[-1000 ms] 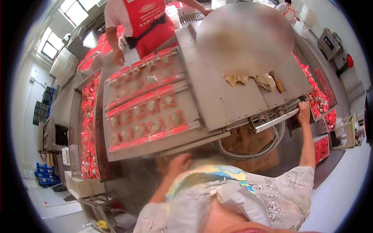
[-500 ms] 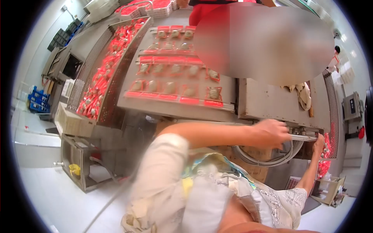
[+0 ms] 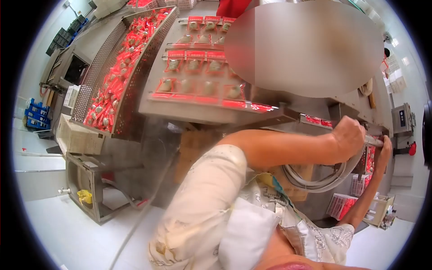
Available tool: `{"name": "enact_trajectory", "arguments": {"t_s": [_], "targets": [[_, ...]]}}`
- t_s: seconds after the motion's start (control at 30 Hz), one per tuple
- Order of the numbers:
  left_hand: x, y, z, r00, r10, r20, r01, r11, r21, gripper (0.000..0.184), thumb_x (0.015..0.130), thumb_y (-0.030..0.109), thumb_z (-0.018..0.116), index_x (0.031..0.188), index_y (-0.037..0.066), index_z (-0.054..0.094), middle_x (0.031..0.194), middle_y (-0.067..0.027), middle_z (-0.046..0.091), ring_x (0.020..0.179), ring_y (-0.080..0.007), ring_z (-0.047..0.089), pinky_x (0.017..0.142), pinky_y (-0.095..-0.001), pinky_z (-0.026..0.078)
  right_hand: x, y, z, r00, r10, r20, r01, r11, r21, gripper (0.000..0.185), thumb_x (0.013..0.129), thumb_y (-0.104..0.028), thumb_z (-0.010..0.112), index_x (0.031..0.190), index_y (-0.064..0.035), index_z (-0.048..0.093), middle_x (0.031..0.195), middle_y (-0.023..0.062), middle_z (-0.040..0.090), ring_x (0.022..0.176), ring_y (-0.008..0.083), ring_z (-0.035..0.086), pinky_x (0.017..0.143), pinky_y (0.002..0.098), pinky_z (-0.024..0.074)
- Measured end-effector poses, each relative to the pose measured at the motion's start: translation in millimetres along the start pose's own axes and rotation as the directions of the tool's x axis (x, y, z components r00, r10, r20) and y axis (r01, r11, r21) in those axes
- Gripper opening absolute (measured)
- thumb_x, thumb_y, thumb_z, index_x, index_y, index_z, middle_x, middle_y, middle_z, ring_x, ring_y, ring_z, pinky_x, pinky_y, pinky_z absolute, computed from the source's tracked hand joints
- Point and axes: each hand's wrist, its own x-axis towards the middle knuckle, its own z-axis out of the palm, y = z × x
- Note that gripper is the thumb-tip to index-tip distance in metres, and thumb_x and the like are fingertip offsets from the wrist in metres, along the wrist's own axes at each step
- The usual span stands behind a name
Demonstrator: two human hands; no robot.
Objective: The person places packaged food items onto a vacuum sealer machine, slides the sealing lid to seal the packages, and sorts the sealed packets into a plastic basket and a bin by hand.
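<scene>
Left hand [image 3: 348,140] joined right hand [image 3: 383,145], both clenched on a silver metal bar [image 3: 372,141] — freshly bared red plastic pouches [image 3: 317,120] suggested a grey steel machine [image 3: 184,109] opening.

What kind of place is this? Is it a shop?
Probably not a shop; it looks like a packing workshop, maybe for food. Rows of red-and-clear packets lie on a metal machine, and a long perforated trough beside it is heaped with similar packets.

You wear a cream short-sleeved cloth shirt [image 3: 198,198] with fine dark line prints. Smooth pale-grey cloth [image 3: 246,231] covers your chest, beside a teal-and-yellow fabric edge [image 3: 278,185].
</scene>
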Motion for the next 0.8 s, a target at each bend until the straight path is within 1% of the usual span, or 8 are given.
{"name": "enact_trajectory", "arguments": {"t_s": [0.1,0.13,0.23,0.27,0.4,0.5,0.67,0.8], "targets": [[-41,-20,-40,0.997,-0.038,-0.070,0.039,0.999,0.020,0.024,0.069,0.022,0.067,0.084,0.004,0.060,0.075,-0.0058,0.061,0.073,-0.0176,0.062,0.056,-0.0296,0.045,20,-58,-25,0.995,-0.061,0.073,0.063,0.997,-0.038,0.016,0.074,0.000,0.057,0.089,-0.0004,0.054,0.083,0.0160,0.057,0.082,0.0362,0.054,0.075,0.0412,0.0417],[-58,-21,-48,0.994,-0.045,-0.096,0.049,0.998,0.043,0.024,0.069,0.022,0.067,0.083,0.005,0.059,0.073,-0.0057,0.061,0.071,-0.0176,0.062,0.055,-0.0292,0.046,16,-81,-30,0.996,-0.086,0.030,0.087,0.995,-0.045,0.012,0.072,-0.002,0.055,0.085,-0.0010,0.054,0.082,0.0160,0.056,0.082,0.0366,0.053,0.074,0.0409,0.0414],[-106,-52,-87,0.994,-0.100,-0.044,0.104,0.990,0.095,0.022,0.068,0.022,0.067,0.080,0.005,0.059,0.069,-0.0050,0.061,0.068,-0.0188,0.064,0.053,-0.0293,0.047,42,-141,-36,0.966,-0.226,0.123,0.234,0.971,-0.053,0.012,0.067,0.000,0.053,0.079,-0.0013,0.053,0.079,0.0161,0.054,0.080,0.0368,0.052,0.073,0.0412,0.0413],[-122,-59,-85,0.983,-0.169,-0.070,0.176,0.977,0.117,0.018,0.065,0.020,0.067,0.075,0.007,0.059,0.068,-0.0055,0.062,0.066,-0.0196,0.064,0.053,-0.0303,0.048,49,-160,-37,0.940,-0.259,0.222,0.269,0.963,-0.014,0.013,0.061,-0.001,0.054,0.074,-0.0015,0.053,0.075,0.0162,0.050,0.078,0.0366,0.051,0.070,0.0424,0.0421],[-193,-90,-105,0.933,-0.359,-0.036,0.361,0.926,0.114,0.016,0.065,0.020,0.067,0.071,0.010,0.058,0.066,-0.0063,0.062,0.064,-0.0228,0.064,0.053,-0.0332,0.048,65,-256,-28,0.841,-0.485,0.239,0.451,0.873,0.184,0.018,0.055,-0.007,0.062,0.069,-0.0016,0.053,0.069,0.0160,0.052,0.072,0.0361,0.054,0.063,0.0445,0.0434],[-250,-115,-113,0.884,-0.466,0.031,0.461,0.881,0.103,0.016,0.065,0.022,0.069,0.070,0.010,0.058,0.067,-0.0067,0.062,0.064,-0.0258,0.063,0.054,-0.0366,0.048,48,-291,6,0.779,-0.420,0.465,0.357,0.908,0.221,0.017,0.056,-0.009,0.065,0.069,-0.0036,0.055,0.063,0.0155,0.056,0.065,0.0358,0.058,0.061,0.0436,0.0449],[-338,-154,-84,0.797,-0.603,0.038,0.597,0.796,0.097,0.018,0.063,0.024,0.070,0.067,0.011,0.059,0.064,-0.0072,0.060,0.064,-0.0290,0.062,0.055,-0.0407,0.048,11,-357,78,0.717,-0.526,0.456,0.383,0.845,0.372,0.020,0.060,-0.019,0.071,0.069,-0.0065,0.058,0.060,0.0140,0.059,0.061,0.0322,0.062,0.057,0.0416,0.0480],[-394,-176,-46,0.734,-0.678,0.025,0.674,0.734,0.084,0.014,0.058,0.020,0.068,0.066,0.012,0.060,0.063,-0.0081,0.060,0.062,-0.0300,0.061,0.054,-0.0419,0.047,-20,-395,128,0.671,-0.580,0.462,0.426,0.811,0.401,0.018,0.059,-0.016,0.067,0.071,-0.0078,0.057,0.060,0.0129,0.060,0.059,0.0315,0.062,0.057,0.0408,0.0488]]}}
